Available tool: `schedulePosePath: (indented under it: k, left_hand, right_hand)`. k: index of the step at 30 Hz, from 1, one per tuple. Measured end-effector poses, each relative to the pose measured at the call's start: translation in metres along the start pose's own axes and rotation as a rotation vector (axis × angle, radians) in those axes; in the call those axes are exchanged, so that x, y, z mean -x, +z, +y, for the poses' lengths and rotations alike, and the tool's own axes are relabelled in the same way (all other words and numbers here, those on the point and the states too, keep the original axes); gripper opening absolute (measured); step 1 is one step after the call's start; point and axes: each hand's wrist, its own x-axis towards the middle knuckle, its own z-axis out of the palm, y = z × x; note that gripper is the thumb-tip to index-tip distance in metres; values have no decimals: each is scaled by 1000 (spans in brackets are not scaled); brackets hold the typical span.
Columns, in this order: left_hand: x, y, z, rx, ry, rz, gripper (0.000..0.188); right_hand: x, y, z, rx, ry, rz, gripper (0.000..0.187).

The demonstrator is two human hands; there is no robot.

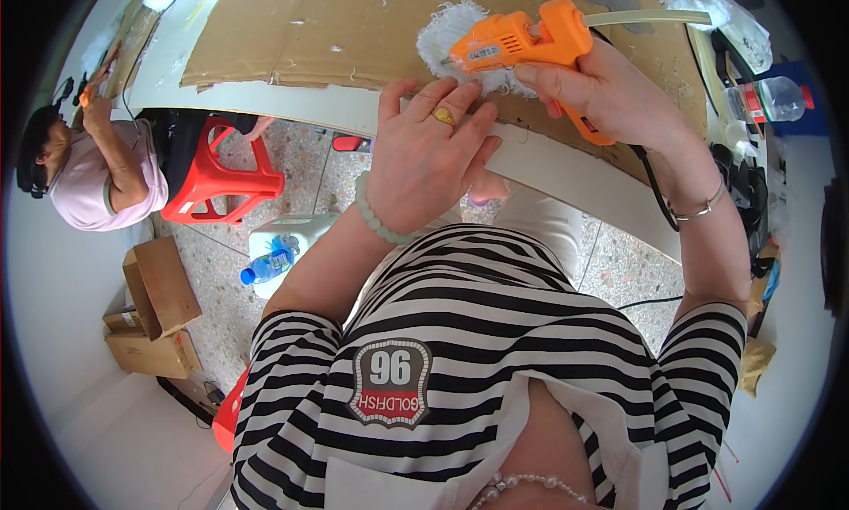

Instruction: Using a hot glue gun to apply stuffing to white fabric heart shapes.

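My right hand (601,94) is closed around an orange hot glue gun (504,43), with a long pale glue stick (650,18) sticking out of its back end. The gun's nozzle points left, over a white fluffy piece (442,32) lying on the cardboard. My left hand (429,152), with a gold ring and a bead bracelet, holds the near edge of that fluffy piece under bent fingers. The gun and both hands cover part of the piece. A black cord (653,187) hangs from the gun's handle beside my right wrist.
Brown cardboard (292,37) covers the white table (327,105). A clear bottle (769,99) lies at the right. Another person (106,165) works at the far left, by a red stool (230,178). Cardboard boxes (164,289) and a blue-capped bottle (270,264) stand lower left.
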Motion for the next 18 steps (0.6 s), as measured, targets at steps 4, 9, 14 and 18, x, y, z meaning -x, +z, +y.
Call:
schedulePosePath:
  k: [4, 9, 14, 18]
  left_hand:
    - [0, -1, 0, 3, 4, -3, 29]
    - [-1, -3, 0, -4, -8, -17, 29]
    - [-1, -10, -2, 26, 7, 4, 28]
    - [5, -24, -19, -22, -44, 130, 26]
  right_hand:
    - [2, -2, -5, 43, 27, -11, 40]
    - [4, -6, -4, 54, 35, -37, 34]
    - [9, -10, -3, -94, -5, 24, 29]
    - [7, -5, 7, -346, -77, 57, 34]
